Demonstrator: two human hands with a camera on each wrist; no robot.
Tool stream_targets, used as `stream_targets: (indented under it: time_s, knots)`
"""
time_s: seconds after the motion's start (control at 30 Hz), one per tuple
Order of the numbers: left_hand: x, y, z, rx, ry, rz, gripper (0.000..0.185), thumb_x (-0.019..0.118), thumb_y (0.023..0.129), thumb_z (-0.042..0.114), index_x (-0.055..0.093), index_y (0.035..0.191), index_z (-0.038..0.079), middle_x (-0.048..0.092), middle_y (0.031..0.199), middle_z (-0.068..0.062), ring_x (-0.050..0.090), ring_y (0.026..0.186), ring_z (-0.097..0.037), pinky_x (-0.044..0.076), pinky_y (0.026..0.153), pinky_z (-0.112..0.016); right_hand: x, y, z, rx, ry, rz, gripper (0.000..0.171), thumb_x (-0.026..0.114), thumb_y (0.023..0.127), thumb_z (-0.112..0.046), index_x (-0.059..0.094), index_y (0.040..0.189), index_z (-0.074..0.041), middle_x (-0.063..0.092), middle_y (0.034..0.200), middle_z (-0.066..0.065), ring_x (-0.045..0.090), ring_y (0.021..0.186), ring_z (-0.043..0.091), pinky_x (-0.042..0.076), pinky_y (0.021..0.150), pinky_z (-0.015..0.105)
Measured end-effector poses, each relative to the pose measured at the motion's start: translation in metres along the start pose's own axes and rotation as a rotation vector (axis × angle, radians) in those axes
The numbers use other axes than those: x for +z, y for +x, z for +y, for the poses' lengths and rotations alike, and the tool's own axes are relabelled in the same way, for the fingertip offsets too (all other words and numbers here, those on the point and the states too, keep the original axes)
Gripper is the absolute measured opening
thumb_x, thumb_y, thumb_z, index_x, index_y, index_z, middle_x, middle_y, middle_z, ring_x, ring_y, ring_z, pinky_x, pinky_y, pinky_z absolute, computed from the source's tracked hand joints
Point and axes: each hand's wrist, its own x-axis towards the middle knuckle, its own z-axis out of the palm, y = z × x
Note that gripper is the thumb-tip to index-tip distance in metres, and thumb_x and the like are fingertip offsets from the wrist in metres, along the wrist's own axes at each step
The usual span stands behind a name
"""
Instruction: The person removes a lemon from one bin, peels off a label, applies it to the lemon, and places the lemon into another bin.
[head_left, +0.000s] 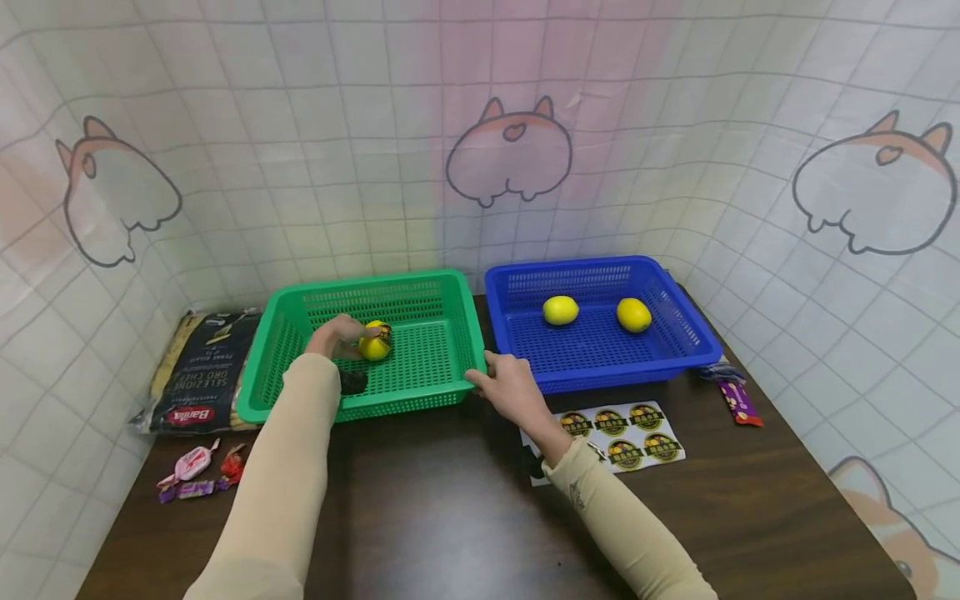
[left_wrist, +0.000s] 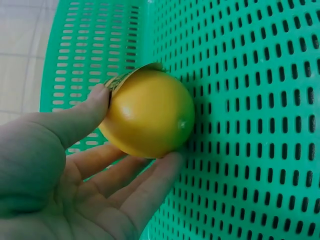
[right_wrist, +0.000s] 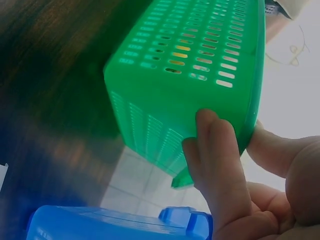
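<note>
My left hand (head_left: 337, 337) is inside the green basket (head_left: 420, 401) and holds a yellow lemon (left_wrist: 150, 117) between thumb and fingers. A dark round sticker (left_wrist: 131, 76) lies on the lemon under the thumb, with one edge lifted off the skin in the left wrist view. At the basket's near right corner, my right hand (head_left: 513, 387) grips the rim, thumb over the edge and fingers against the outer wall (right_wrist: 165, 90). Just below the right wrist lies a white sheet of round stickers (head_left: 626, 435), partly covered by the forearm.
A blue basket (head_left: 600, 377) stands to the right with two lemons (head_left: 560, 310) inside. At left lie a pasta bag (head_left: 206, 367) and several wrapped candies (head_left: 193, 463). A purple snack packet (head_left: 741, 404) is near the right table edge. Printed cloth walls (head_left: 360, 167) surround the table.
</note>
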Motion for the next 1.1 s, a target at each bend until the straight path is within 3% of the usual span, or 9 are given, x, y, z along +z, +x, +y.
stream_targets:
  time_s: [0.13, 0.27, 0.5, 0.53, 0.67, 0.73, 0.8, 0.93, 1.1]
  knots:
    - [-0.003, 0.009, -0.010, 0.006, 0.012, 0.014, 0.066, 0.049, 0.105, 0.031, 0.022, 0.156, -0.001, 0.008, 0.166, -0.024, 0.039, 0.144, -0.041, 0.048, 0.113, -0.042, 0.001, 0.000, -0.001, 0.001, 0.007, 0.000, 0.023, 0.063, 0.098, -0.030, 0.067, 0.098, -0.007, 0.077, 0.087, 0.015, 0.076, 0.079, 0.022, 0.053, 0.059, 0.021]
    - [-0.004, 0.006, -0.009, 0.040, 0.063, 0.018, 0.061, 0.046, 0.106, 0.035, 0.031, 0.152, -0.002, 0.023, 0.162, -0.025, 0.041, 0.143, -0.043, 0.045, 0.114, -0.047, 0.000, 0.000, -0.001, -0.004, -0.007, 0.003, 0.027, 0.064, 0.098, -0.031, 0.067, 0.097, -0.004, 0.077, 0.084, 0.013, 0.076, 0.079, 0.022, 0.047, 0.054, 0.020]
    - [0.005, -0.035, 0.020, 0.141, 0.352, 0.120, 0.078, 0.039, 0.106, 0.044, 0.007, 0.156, -0.008, 0.010, 0.164, -0.030, 0.020, 0.150, -0.048, 0.028, 0.122, -0.058, -0.018, -0.014, -0.006, 0.012, -0.181, 0.017, 0.062, 0.066, 0.095, -0.038, 0.054, 0.139, 0.005, 0.079, 0.091, 0.010, 0.059, 0.057, 0.008, 0.046, 0.057, 0.022]
    - [0.007, -0.040, 0.023, 0.165, 0.386, 0.139, 0.079, 0.039, 0.106, 0.045, 0.007, 0.157, -0.006, 0.027, 0.158, -0.031, 0.035, 0.143, -0.046, 0.034, 0.119, -0.057, -0.023, -0.017, -0.008, 0.002, -0.206, 0.014, 0.061, 0.066, 0.095, -0.038, 0.055, 0.138, 0.004, 0.079, 0.092, 0.009, 0.059, 0.057, 0.009, 0.049, 0.058, 0.024]
    - [0.016, -0.059, 0.035, 0.339, 0.466, 0.196, 0.074, 0.040, 0.105, 0.048, 0.020, 0.157, 0.000, 0.040, 0.153, -0.028, 0.047, 0.134, -0.042, 0.039, 0.113, -0.058, -0.046, -0.032, -0.010, -0.050, -0.254, -0.034, 0.053, 0.066, 0.095, -0.039, 0.062, 0.133, -0.003, 0.079, 0.101, 0.008, 0.070, 0.072, 0.011, 0.056, 0.068, 0.029]
    - [0.028, -0.070, 0.038, 0.454, 0.439, 0.218, 0.068, 0.043, 0.104, 0.049, 0.031, 0.155, 0.004, 0.049, 0.147, -0.023, 0.055, 0.125, -0.039, 0.045, 0.107, -0.056, -0.059, -0.038, -0.008, -0.070, -0.255, -0.072, 0.048, 0.066, 0.094, -0.039, 0.065, 0.131, -0.008, 0.079, 0.102, 0.007, 0.073, 0.081, 0.014, 0.057, 0.070, 0.030]
    - [0.044, -0.085, 0.040, 0.567, 0.390, 0.232, 0.060, 0.047, 0.103, 0.048, 0.043, 0.149, 0.009, 0.046, 0.153, -0.019, 0.050, 0.136, -0.039, 0.046, 0.108, -0.056, -0.072, -0.044, -0.004, -0.092, -0.269, -0.122, 0.044, 0.066, 0.095, -0.038, 0.067, 0.129, -0.011, 0.078, 0.105, 0.006, 0.074, 0.087, 0.015, 0.057, 0.073, 0.031]
    - [0.083, -0.114, 0.034, 0.752, 0.244, 0.198, 0.043, 0.054, 0.101, 0.043, 0.059, 0.135, 0.017, 0.063, 0.138, -0.008, 0.064, 0.119, -0.031, 0.057, 0.093, -0.046, -0.089, -0.051, 0.008, -0.142, -0.254, -0.288, 0.036, 0.066, 0.096, -0.033, 0.069, 0.124, -0.011, 0.078, 0.103, 0.004, 0.069, 0.079, 0.012, 0.055, 0.069, 0.026]
    - [0.137, -0.130, 0.019, 0.833, 0.140, 0.089, 0.033, 0.057, 0.101, 0.039, 0.066, 0.126, 0.019, 0.072, 0.119, -0.003, 0.070, 0.101, -0.022, 0.058, 0.079, -0.031, -0.084, -0.054, 0.029, -0.241, -0.267, -0.459, 0.027, 0.068, 0.095, -0.030, 0.073, 0.112, -0.010, 0.077, 0.098, 0.000, 0.067, 0.077, 0.007, 0.054, 0.068, 0.021]
